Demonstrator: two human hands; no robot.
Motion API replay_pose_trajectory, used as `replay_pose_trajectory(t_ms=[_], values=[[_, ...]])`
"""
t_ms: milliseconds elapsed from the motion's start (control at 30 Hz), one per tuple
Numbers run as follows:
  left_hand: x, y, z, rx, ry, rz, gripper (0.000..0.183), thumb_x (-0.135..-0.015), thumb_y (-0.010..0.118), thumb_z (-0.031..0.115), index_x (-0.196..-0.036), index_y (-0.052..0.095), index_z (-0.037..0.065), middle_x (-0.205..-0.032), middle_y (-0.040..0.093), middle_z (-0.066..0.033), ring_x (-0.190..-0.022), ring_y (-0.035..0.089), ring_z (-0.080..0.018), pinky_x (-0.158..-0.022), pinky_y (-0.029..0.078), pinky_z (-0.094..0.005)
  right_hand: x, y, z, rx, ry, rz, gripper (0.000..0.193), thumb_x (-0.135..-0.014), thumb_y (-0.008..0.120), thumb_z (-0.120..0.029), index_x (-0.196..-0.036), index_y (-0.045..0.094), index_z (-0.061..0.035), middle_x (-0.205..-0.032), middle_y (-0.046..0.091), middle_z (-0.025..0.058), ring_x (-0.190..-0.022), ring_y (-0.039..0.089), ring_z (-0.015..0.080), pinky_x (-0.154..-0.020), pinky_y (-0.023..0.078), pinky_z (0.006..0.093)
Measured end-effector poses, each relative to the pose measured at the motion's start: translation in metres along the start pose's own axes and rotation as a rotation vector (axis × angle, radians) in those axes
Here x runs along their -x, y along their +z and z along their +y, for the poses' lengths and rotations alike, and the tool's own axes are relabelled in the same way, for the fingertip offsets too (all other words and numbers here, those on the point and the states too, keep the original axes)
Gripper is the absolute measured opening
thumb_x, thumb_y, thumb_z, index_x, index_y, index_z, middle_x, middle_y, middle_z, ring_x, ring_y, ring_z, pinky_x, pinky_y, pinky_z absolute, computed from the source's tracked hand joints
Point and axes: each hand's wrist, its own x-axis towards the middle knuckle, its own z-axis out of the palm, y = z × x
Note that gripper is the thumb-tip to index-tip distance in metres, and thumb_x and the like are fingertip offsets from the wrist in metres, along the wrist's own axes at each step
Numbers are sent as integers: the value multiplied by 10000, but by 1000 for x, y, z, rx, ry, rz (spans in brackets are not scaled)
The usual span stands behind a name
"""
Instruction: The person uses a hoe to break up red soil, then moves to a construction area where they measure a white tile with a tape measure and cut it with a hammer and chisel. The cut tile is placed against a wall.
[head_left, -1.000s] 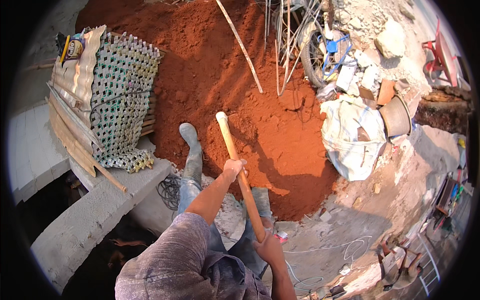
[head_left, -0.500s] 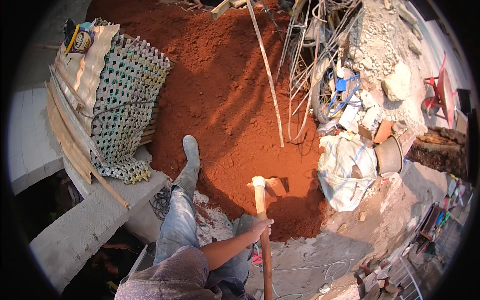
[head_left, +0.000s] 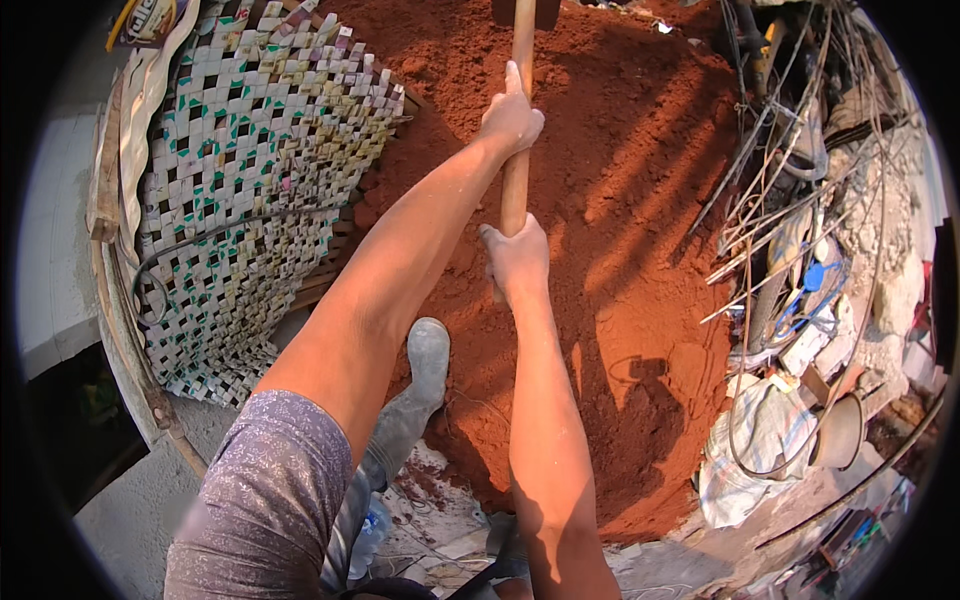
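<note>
Both my hands are wrapped around the wooden handle of a hoe, which reaches straight ahead over red-brown soil. My left hand is closed on the handle farther up, its thumb lying along the wood. Nearer to me, my right hand is closed around the handle's lower part. Only part of the hoe's dark blade shows at the top edge, so I cannot tell whether it touches the soil. One grey rubber boot stands on the soil below my left forearm.
A woven strip mat leans at the left beside wooden boards. To the right are tangled rods and wires, a white sack and a beige bucket-like container. Rubble lines the right side. A concrete ledge lies at lower left.
The hoe has swung forward, its head moving from near my feet to the far top edge. My right hand has come into view on the handle. The surroundings have shifted in the picture.
</note>
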Motion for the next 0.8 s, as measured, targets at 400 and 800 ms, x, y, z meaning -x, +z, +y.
replay_pose_trajectory(t_ms=[400,800], values=[[214,61,-37,-122,-217,-418,1061,-909,565,137,-1523,-300,121,-1084,659,-317,-937,679,-416,-843,544,-465,193,-32,124,101,278,-4,205,-820,662,-119,-950,558,0,-680,604,108,-583,641,222,-512,499,373],[559,222,-6,-207,-272,-735,890,-902,653,236,-1417,-45,34,-967,683,-210,-859,690,-355,-751,576,-440,522,-237,156,629,424,-32,375,-818,690,-316,-980,637,18,-894,700,293,-903,696,452,-774,550,512]])
